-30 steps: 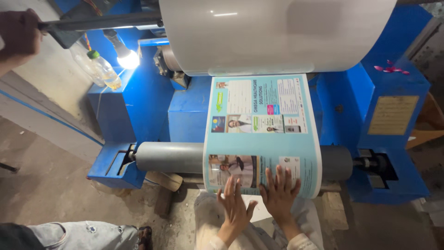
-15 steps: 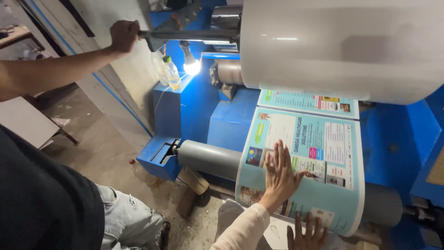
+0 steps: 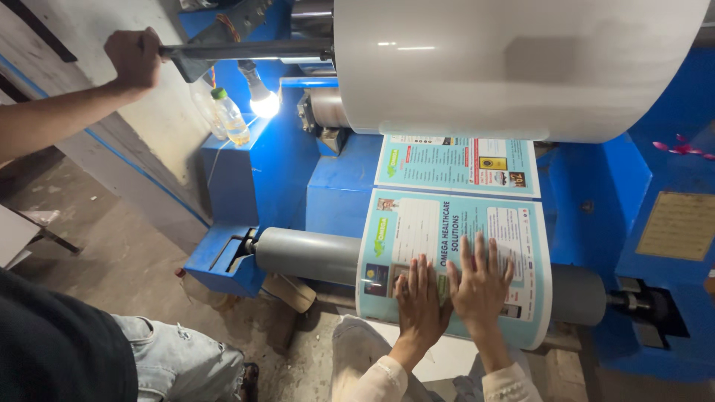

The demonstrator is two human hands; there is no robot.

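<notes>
Teal printed sheet is draping over the grey roller, with left hand and right hand pressing flat, fingers spread, at its 6 o'clock edge.

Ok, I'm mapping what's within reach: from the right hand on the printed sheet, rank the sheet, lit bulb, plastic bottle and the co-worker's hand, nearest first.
From the right hand, in the head view:
1. Printed sheet: directly under the palm, touching.
2. Lit bulb: up and to the left, by the blue machine frame.
3. Plastic bottle: just left of the bulb, slightly farther.
4. Co-worker's hand: far upper left, gripping the dark bar.
</notes>
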